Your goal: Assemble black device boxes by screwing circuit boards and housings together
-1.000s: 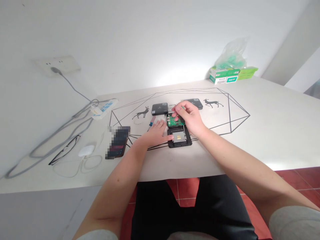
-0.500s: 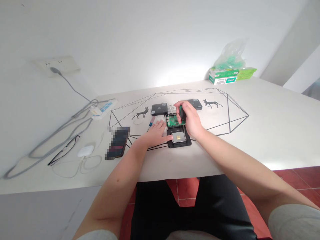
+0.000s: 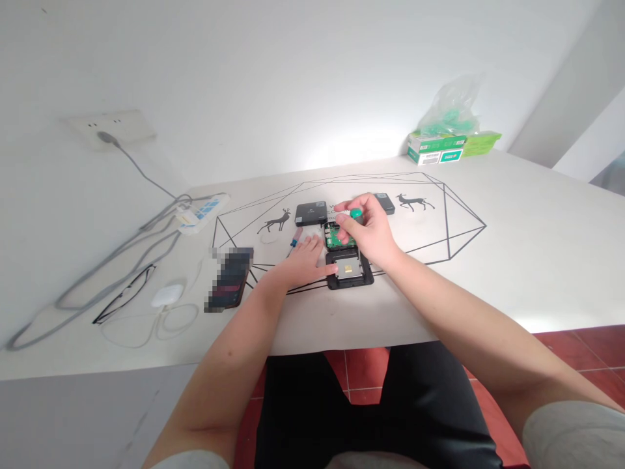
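A black device casing [image 3: 336, 284] lies unfolded on the table, with a silvery metal plate [image 3: 355, 268] bearing a gold square in its near half. A green circuit board [image 3: 333, 236] sits in the far half, partly covered by my right hand [image 3: 374, 234]. That hand grips a screwdriver [image 3: 356, 213] by its green-ended handle; its shaft points down toward the plate's right side, and its tip is too small to make out. My left hand [image 3: 306, 259] rests flat with fingers spread, its thumb on the casing's left edge.
Two closed black boxes [image 3: 311, 213] [image 3: 385, 202] stand behind. Near my left hand lies a pinkish-handled tool [image 3: 296, 236]. A phone [image 3: 229, 280], glasses [image 3: 124, 294], a white charger case [image 3: 167, 296] and a power strip [image 3: 202, 213] with cables occupy the left. Green-and-white cartons [image 3: 437, 148] stand back right.
The fingers of my right hand have shifted and loosened around the screwdriver handle, so its green end now shows. My left hand and the casing have stayed put.
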{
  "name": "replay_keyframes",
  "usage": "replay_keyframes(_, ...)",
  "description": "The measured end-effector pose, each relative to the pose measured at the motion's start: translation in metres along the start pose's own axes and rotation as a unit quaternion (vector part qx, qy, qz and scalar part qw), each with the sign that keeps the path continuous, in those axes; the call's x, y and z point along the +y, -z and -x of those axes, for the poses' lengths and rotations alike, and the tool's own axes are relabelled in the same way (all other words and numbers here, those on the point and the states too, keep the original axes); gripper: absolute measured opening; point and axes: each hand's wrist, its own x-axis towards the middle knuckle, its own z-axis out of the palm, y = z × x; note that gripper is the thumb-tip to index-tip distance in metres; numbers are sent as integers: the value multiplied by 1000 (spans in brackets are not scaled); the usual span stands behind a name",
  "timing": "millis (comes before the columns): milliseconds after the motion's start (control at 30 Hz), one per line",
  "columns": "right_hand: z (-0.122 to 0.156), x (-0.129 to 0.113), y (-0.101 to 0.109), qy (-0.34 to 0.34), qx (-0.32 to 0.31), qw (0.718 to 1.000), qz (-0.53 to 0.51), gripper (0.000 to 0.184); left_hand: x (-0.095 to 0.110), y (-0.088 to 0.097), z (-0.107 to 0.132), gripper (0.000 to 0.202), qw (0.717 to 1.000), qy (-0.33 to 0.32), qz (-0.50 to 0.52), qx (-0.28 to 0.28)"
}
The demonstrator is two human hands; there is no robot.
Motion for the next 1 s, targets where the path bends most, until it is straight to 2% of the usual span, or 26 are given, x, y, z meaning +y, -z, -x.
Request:
replay_keyframes(200,5,-4,2,62,-1,994,89,36,-2,-2,-2,114,1000,-3,-1,9)
replay_keyframes(467,3,-3,5,20,-31,999,35,34,1,1,1,114,1000,5,1,1)
replay_keyframes(600,4,3,4,56,3,993,109,23,2,2,2,115,1000,4,0,1)
replay_keyframes(800,4,5,2,158,39,964,209,11,6,6,5,114,1000,8,4,-1)
replay_keyframes(900,3,3,3,159,40,959,232,8,8,7,7,114,1000,11,7,0)
replay_keyframes(1000,3,2,2,149,40,963,222,15,9,8,8,114,1000,10,9,3)
